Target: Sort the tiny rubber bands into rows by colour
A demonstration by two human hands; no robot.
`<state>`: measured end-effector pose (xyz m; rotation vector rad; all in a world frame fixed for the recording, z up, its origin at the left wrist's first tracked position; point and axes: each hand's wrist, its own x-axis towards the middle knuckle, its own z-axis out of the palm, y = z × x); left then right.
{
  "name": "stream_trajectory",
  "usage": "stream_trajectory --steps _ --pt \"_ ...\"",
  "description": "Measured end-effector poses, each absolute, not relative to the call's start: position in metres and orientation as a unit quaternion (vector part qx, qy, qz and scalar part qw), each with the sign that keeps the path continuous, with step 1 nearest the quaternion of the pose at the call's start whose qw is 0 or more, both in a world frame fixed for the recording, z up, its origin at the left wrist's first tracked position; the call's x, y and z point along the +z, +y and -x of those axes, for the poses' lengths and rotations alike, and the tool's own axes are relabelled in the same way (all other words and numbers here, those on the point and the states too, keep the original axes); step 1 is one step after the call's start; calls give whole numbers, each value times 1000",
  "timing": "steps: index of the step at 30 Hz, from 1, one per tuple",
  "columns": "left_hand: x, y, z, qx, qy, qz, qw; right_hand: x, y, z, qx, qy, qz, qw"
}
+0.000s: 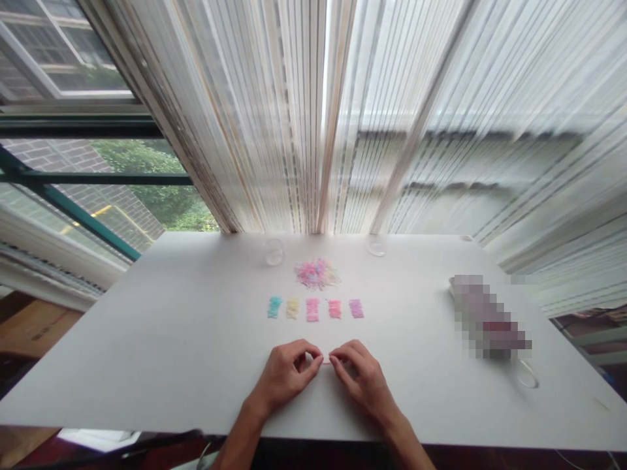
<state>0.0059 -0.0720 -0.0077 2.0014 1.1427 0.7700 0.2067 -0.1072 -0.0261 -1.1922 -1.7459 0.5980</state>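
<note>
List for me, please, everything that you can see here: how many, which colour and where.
Table: 1, white, middle to bottom
Loose pile: 1, mixed, mostly pink, table's centre
Small groups: 5, teal, yellow, pink, coral, purple from left, nearer than pile
Clear container: 1, colourless, left of pile
Clear round piece: 1, colourless, right of pile
Pixelated object: 1, greyish purple, table's right
Curtains: count unclear, whitish, behind table
Window frame: 1, dark green, left
Greenery: uncountable, green, outside
Cardboard box: at least 1, brown, beyond table's left
Thin strip: 1, pinkish, front centre
Left hand: 1, bare, pinching strip's left end
Right hand: 1, bare, pinching strip's right end
</note>
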Motion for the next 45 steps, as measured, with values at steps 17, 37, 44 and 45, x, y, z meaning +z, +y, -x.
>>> stream_trajectory --steps 17,37,44,45 --pt "-6 -71 -6 312 438 -764 357 -23 -108 -206 253 -709 492 437" --pt "-3 -69 -8 313 443 -762 355 -24 -107 -207 233 -702 497 453" --pt "-2 -63 -6 299 447 -779 323 -22 -107 -207 232 -690 507 461" --pt "-1 -61 -4 308 455 -776 311 -20 -107 -207 232 -688 509 463"
